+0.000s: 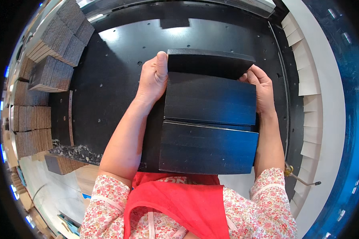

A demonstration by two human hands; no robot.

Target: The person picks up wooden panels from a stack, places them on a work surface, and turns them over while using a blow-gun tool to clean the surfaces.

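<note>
Top board (209,62), black, is in both hands at upper center of frame, tipped up so its long upper edge shows as a thin strip. Left hand (152,77) grips its left end, thumb up along the corner, other fingers mostly hidden. Right hand (261,85) pinches the right end near the corner, thumb and fingers drawn together, fingers bent.

Middle board (209,97), also black, lies flat just below it in frame center. Bottom board (207,147) is below that, lower center, with a thin, pale-edged, slightly wedge-shaped gap between the two. Cannot tell if more boards lie underneath. Blue sheen on the right part of both.

All over a black table (111,79) dotted with small round marks. Narrow brown strip (71,117) on it, left of frame. Upper stack (60,34) of dark-faced, brown-edged boards at upper left; short stack (52,75) just below it; side stack (32,117) further down the left side. Loose block (64,163) at lower left, near the table's speckled edge.

White flaps (310,99) run down the right side. Lever (301,179) with dark tip at lower right. Red apron (179,203) and floral sleeves (107,203) at bottom of frame.
</note>
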